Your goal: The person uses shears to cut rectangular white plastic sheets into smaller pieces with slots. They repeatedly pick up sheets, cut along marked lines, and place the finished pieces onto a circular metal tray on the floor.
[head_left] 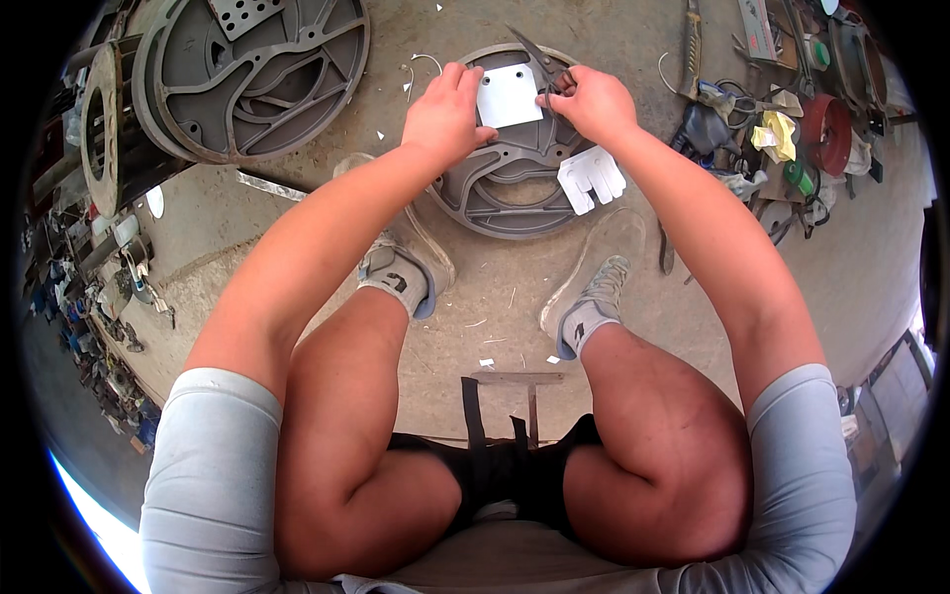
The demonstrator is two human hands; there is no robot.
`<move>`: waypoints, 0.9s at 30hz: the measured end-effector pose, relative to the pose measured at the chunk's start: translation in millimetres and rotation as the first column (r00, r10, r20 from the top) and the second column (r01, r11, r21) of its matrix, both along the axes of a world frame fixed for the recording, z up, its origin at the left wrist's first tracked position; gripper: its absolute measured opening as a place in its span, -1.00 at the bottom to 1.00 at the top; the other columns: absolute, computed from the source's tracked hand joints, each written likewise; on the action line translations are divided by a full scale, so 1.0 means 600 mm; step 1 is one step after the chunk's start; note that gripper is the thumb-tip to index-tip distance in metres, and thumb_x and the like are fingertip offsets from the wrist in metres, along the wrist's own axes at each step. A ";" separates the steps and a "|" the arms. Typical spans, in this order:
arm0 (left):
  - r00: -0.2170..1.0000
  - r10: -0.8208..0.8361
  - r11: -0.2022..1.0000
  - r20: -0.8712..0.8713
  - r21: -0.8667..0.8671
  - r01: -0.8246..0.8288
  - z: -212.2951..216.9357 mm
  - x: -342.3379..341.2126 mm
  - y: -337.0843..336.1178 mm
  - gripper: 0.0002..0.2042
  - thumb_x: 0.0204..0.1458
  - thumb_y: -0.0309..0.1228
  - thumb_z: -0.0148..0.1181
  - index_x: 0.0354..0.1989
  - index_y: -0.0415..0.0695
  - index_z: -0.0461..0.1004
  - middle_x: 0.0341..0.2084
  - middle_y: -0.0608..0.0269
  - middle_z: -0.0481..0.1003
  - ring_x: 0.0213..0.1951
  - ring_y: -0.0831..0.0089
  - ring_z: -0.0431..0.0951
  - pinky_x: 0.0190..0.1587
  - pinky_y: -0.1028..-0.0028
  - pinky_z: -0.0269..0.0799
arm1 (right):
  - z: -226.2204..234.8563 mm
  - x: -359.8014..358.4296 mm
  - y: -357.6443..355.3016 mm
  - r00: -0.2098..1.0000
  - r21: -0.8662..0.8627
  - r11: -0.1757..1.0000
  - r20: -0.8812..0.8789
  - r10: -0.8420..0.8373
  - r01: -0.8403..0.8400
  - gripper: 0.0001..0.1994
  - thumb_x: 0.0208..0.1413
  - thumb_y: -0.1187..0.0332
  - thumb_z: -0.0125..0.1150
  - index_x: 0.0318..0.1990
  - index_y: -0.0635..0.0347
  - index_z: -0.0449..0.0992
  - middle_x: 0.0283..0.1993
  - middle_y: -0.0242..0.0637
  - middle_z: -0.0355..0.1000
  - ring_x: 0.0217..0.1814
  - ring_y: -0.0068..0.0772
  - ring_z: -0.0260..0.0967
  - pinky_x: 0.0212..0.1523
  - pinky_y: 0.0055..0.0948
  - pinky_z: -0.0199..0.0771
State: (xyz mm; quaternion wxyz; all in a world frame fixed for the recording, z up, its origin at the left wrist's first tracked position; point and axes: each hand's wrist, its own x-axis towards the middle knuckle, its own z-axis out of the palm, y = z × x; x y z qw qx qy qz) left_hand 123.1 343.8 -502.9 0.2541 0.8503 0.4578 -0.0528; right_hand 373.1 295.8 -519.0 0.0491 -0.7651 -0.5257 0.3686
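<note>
A white square piece of paper or card (510, 96) with two dark round spots near its top edge lies over a grey spoked metal wheel (505, 198). My left hand (447, 111) has hold of its left side, fingers at the upper corner and thumb lower down. At the right edge, dark scissors (534, 51) are in my right hand (596, 101), their blades pointing up and left, away from me. A second white piece (592, 180), with slots cut into it, rests on the wheel's right rim, below my right hand.
Between my shoes, small white scraps (485, 362) dot the concrete floor. A larger metal wheel (252, 84) lies at the upper left. Clutter at the right includes a red ring-shaped part (824, 136), a crumpled yellow paper (775, 136) and a long-handled tool (692, 45).
</note>
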 end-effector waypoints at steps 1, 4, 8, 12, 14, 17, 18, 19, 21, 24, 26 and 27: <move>1.000 0.000 1.000 -0.008 -0.005 -0.001 0.001 0.001 0.000 -0.11 -0.05 -0.14 0.62 0.45 -0.13 0.28 0.30 0.13 0.35 0.33 0.11 0.44 0.33 0.22 0.48 | 0.001 -0.001 -0.001 1.000 0.001 1.000 0.002 0.001 -0.001 -0.47 0.04 -0.12 0.54 -0.04 0.13 0.69 -0.16 -0.25 0.72 -0.07 -0.16 0.68 -0.07 -0.16 0.64; 1.000 -0.002 1.000 -0.018 -0.010 0.002 0.002 0.003 0.001 -0.10 -0.05 -0.14 0.62 0.46 -0.14 0.28 0.30 0.13 0.34 0.34 0.11 0.44 0.33 0.22 0.48 | 0.003 -0.005 -0.006 1.000 -0.009 1.000 -0.012 -0.026 0.026 -0.45 0.03 -0.11 0.55 -0.01 0.14 0.66 -0.14 -0.25 0.72 -0.06 -0.17 0.68 -0.06 -0.17 0.63; 1.000 -0.014 1.000 -0.014 0.008 0.015 -0.002 0.002 0.002 -0.10 -0.05 -0.13 0.61 0.46 -0.16 0.27 0.29 0.11 0.34 0.33 0.10 0.44 0.32 0.22 0.48 | 0.005 -0.009 -0.002 1.000 -0.029 0.999 0.005 -0.023 0.023 -0.42 0.02 -0.11 0.57 0.03 0.14 0.65 -0.12 -0.25 0.71 -0.05 -0.18 0.68 -0.05 -0.18 0.63; 0.998 -0.038 0.999 -0.040 -0.011 0.037 0.004 0.005 0.003 -0.08 -0.05 -0.09 0.62 0.46 -0.18 0.26 0.27 0.06 0.33 0.30 0.04 0.45 0.32 0.23 0.48 | 0.008 -0.012 0.003 0.999 -0.063 0.998 0.038 -0.028 0.031 -0.40 0.02 -0.13 0.56 0.06 0.13 0.65 -0.09 -0.24 0.71 -0.02 -0.17 0.68 -0.03 -0.17 0.64; 0.997 -0.053 0.999 -0.049 -0.008 0.052 0.010 0.006 0.002 -0.13 0.00 -0.08 0.58 0.44 -0.19 0.29 0.24 0.03 0.36 0.28 0.02 0.46 0.31 0.20 0.49 | 0.011 -0.013 0.005 0.999 -0.084 0.996 0.043 -0.028 0.031 -0.40 0.02 -0.13 0.56 0.06 0.12 0.65 -0.08 -0.23 0.71 -0.01 -0.17 0.68 -0.02 -0.17 0.64; 0.994 -0.090 0.994 -0.058 0.059 0.093 0.009 0.013 0.007 -0.24 0.09 -0.10 0.50 0.40 -0.21 0.33 0.18 0.02 0.40 0.23 0.04 0.48 0.25 0.18 0.50 | 0.012 -0.014 0.005 0.998 -0.082 0.996 0.048 -0.032 0.035 -0.40 0.00 -0.14 0.58 0.04 0.12 0.67 -0.09 -0.23 0.71 -0.01 -0.16 0.67 -0.03 -0.16 0.63; 0.993 -0.104 0.990 -0.061 0.092 0.109 0.007 0.016 0.010 -0.28 0.13 -0.11 0.47 0.39 -0.21 0.35 0.16 0.03 0.41 0.21 0.06 0.48 0.23 0.17 0.51 | 0.008 -0.014 0.003 0.998 -0.062 0.997 0.050 -0.040 0.043 -0.40 -0.02 -0.15 0.59 0.02 0.13 0.67 -0.11 -0.23 0.71 -0.03 -0.16 0.67 -0.04 -0.16 0.63; 0.984 -0.157 0.974 -0.080 0.150 0.168 0.005 0.018 0.015 -0.33 0.15 -0.15 0.43 0.37 -0.20 0.37 0.15 0.04 0.42 0.19 0.08 0.49 0.21 0.17 0.51 | 0.004 -0.013 0.002 0.997 -0.041 0.998 0.053 -0.049 0.051 -0.40 -0.04 -0.15 0.60 -0.01 0.14 0.68 -0.14 -0.22 0.71 -0.05 -0.15 0.68 -0.06 -0.16 0.63; 0.961 -0.248 0.928 -0.125 0.254 0.273 0.006 0.023 0.019 -0.44 0.19 -0.24 0.36 0.33 -0.19 0.42 0.13 0.07 0.44 0.16 0.13 0.51 0.17 0.17 0.50 | 0.007 -0.014 0.003 0.997 -0.042 0.998 0.068 -0.043 0.046 -0.40 -0.04 -0.16 0.61 -0.02 0.14 0.69 -0.14 -0.22 0.71 -0.05 -0.15 0.68 -0.07 -0.16 0.63; 0.919 -0.390 0.843 -0.053 0.381 0.379 0.001 0.032 0.022 -0.50 0.15 -0.37 0.32 0.29 -0.13 0.45 0.11 0.12 0.46 0.11 0.16 0.54 0.15 0.17 0.49 | 0.018 -0.015 0.008 0.997 -0.088 0.996 0.071 -0.019 0.026 -0.42 0.00 -0.14 0.57 0.02 0.11 0.68 -0.09 -0.24 0.71 -0.02 -0.17 0.67 -0.04 -0.16 0.63; 0.923 -0.371 0.880 -0.104 0.279 0.385 0.000 0.042 0.019 -0.51 0.12 -0.44 0.31 0.27 -0.09 0.48 0.09 0.15 0.48 0.11 0.16 0.55 0.17 0.16 0.49 | 0.021 -0.017 0.007 0.998 -0.101 0.994 0.062 -0.028 0.034 -0.44 0.02 -0.14 0.55 0.01 0.09 0.67 -0.09 -0.26 0.71 -0.03 -0.18 0.67 -0.05 -0.16 0.64; 0.922 -0.365 0.895 -0.129 0.226 0.385 0.001 0.047 0.017 -0.51 0.11 -0.47 0.31 0.26 -0.08 0.49 0.08 0.16 0.49 0.11 0.16 0.55 0.17 0.15 0.49 | 0.019 -0.017 0.006 0.997 -0.091 0.995 0.057 -0.046 0.051 -0.45 0.02 -0.14 0.55 -0.02 0.10 0.68 -0.12 -0.26 0.71 -0.06 -0.19 0.68 -0.07 -0.17 0.64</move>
